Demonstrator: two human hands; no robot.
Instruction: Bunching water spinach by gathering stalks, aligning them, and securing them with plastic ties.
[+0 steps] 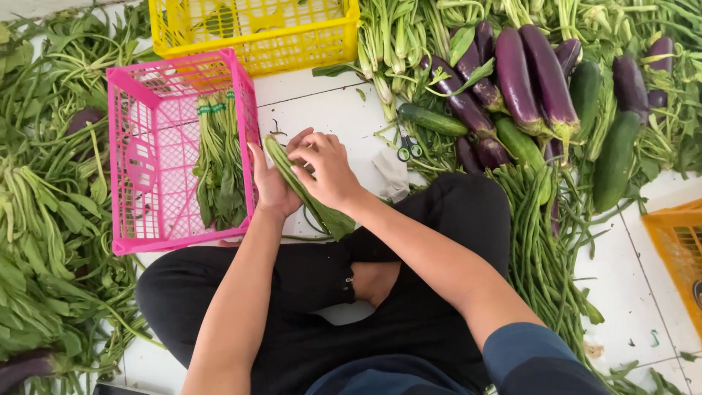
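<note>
in the head view, a person is sitting cross-legged on a white tiled floor [322,110], looking down at both hands. the left hand [272,186] is cupping a bundle of leafy greens [307,192] from beneath, fingers curled around the stems. the right hand [325,164] is lying over the top of the same bundle, fingers bent and pinching at it near the stem end, so both hands are closing on the greens. the bundle is slanting from upper left to lower right, just above the person's knees and just beside the right wall of a pink crate [146,153].

inside the pink crate, tied bunches of greens [218,157] are lying against its right side, each banded with green near the top. a yellow crate [256,33] is standing behind the pink one, touching its far corner. loose leafy stalks are piling up along the left edge. to the right of the hands, purple eggplants [526,77], dark cucumbers [614,157] and long beans [537,249] are spreading over the floor. a small pair of scissors [408,148] is lying near a crumpled white cloth [393,174], close to the right hand. an orange crate [676,245] is showing at the right edge.
</note>
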